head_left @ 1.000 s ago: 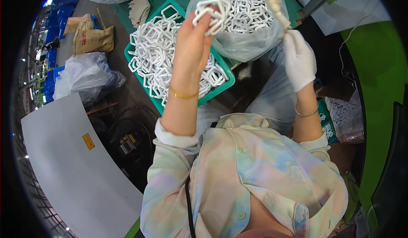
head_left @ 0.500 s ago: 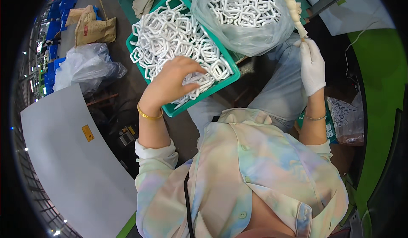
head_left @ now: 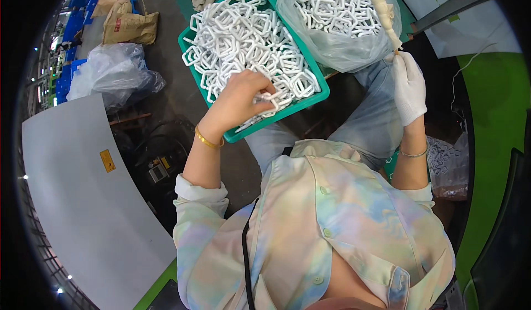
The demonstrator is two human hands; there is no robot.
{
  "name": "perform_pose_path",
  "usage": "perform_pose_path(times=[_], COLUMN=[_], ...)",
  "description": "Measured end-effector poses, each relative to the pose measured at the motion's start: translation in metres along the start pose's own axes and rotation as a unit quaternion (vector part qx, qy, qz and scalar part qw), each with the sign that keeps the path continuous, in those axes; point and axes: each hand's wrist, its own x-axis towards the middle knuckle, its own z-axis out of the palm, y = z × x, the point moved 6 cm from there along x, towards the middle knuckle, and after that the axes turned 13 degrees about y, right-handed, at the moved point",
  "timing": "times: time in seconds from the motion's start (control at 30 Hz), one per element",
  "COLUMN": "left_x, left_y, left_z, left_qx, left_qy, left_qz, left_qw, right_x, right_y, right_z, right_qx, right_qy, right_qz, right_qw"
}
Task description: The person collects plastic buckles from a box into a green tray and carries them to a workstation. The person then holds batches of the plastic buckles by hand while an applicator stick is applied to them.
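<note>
I see white rings (head_left: 246, 39) heaped in the green tray (head_left: 234, 135); the left hand (head_left: 239, 99) is among them, fingers curved, whether it pinches one I cannot tell; the gloved right hand (head_left: 409, 89) pinches a cream stick (head_left: 384, 12) near a plastic bag (head_left: 344, 59)

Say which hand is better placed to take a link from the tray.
Likely the left hand: it is at the links in the tray; the gloved right hand holds a cream-topped stick.

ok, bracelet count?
2: a gold-coloured bracelet on the wrist of the bare left hand, a silver-coloured bangle on that of the gloved right hand. Others may be hidden.
</note>
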Motion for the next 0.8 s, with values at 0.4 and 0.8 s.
perform_pose_path(times=[0.4, 0.8], left_x=[0.045, 0.071], left_y=[-0.008, -0.012], left_z=[-0.003, 0.035], left_qx=[-0.016, 0.167], left_qy=[0.172, 0.204], left_qz=[-0.039, 0.034], left_qw=[0.984, 0.964], right_x=[-0.007, -0.015], right_y=[-0.003, 0.005], right_z=[0.000, -0.001], right_qx=[0.021, 0.051], right_qy=[-0.002, 0.013], right_qz=[0.016, 0.012], right_qw=[1.000, 0.999])
